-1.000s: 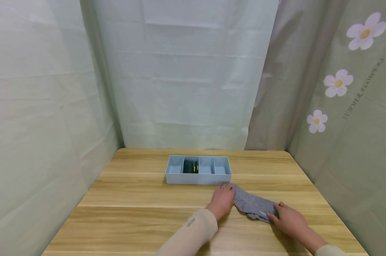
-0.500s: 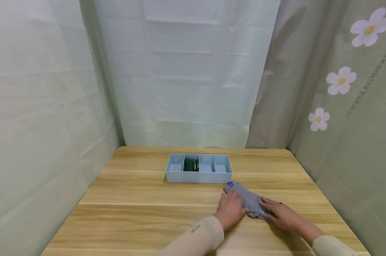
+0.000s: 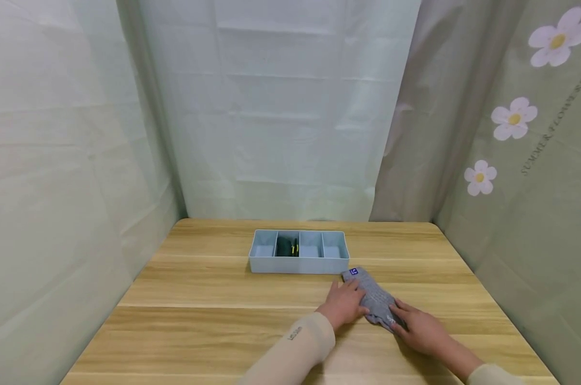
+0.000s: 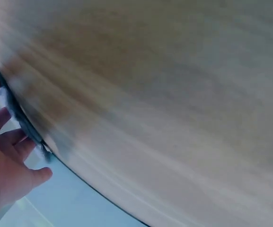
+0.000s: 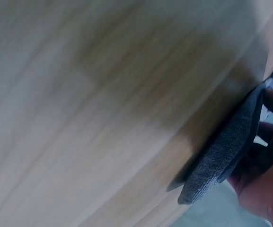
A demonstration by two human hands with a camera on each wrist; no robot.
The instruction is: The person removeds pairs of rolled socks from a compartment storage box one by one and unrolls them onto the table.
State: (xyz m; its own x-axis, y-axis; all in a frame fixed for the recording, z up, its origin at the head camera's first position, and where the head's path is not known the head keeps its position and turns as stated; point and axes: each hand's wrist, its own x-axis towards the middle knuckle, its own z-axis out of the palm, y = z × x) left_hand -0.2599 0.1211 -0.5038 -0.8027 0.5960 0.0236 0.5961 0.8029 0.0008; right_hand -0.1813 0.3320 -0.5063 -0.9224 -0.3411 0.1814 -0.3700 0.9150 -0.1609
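A grey ribbed sock (image 3: 379, 302) lies on the table at a slant, its far end with a blue label close to the box's near right corner. Along its left side is my left hand (image 3: 343, 303), fingers spread and touching the fabric. In the left wrist view this hand (image 4: 8, 158) shows the thumb apart from the fingers, beside a dark strip of the sock (image 4: 20, 116). My right hand (image 3: 424, 330) pinches the sock's near right end. From the right wrist view, the sock (image 5: 228, 153) bends between the table and my right hand (image 5: 266, 182), and part of the grip is hidden.
A pale blue box (image 3: 299, 266) with several compartments stands behind the hands. Its second compartment from the left holds a dark green item (image 3: 284, 246) with yellow marks. The wooden table (image 3: 194, 321) is enclosed by hanging cloths, the right one (image 3: 550, 224) printed with flowers.
My left hand has left the sock's far end and moved to its left side, uncovering the blue label. The sock now slants more steeply and looks shorter. The right hand has moved only slightly.
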